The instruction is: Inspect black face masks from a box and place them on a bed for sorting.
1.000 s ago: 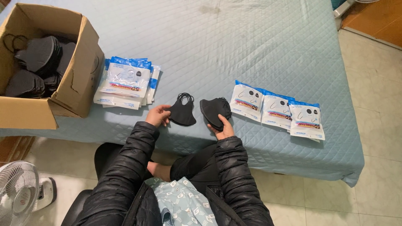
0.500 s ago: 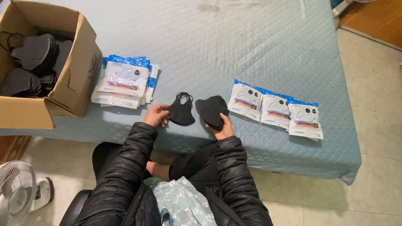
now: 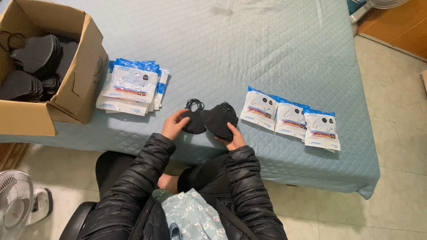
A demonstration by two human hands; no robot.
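Observation:
My left hand (image 3: 174,125) holds a folded black face mask (image 3: 194,119) with its ear loops lying on the quilt above it. My right hand (image 3: 232,137) grips a second black mask (image 3: 218,119); the two masks now overlap at their inner edges, just above the near edge of the light blue quilted bed (image 3: 249,53). Both arms wear a black puffer jacket.
An open cardboard box (image 3: 73,95) full of black masks (image 3: 35,62) stands at the far left. A stack of white and blue pouches (image 3: 131,84) lies beside it. Three filled pouches (image 3: 289,116) sit in a row to the right. A white fan (image 3: 18,202) stands on the floor at lower left.
Both hands have brought the two masks together; they were apart a second ago and now overlap. The view has shifted slightly.

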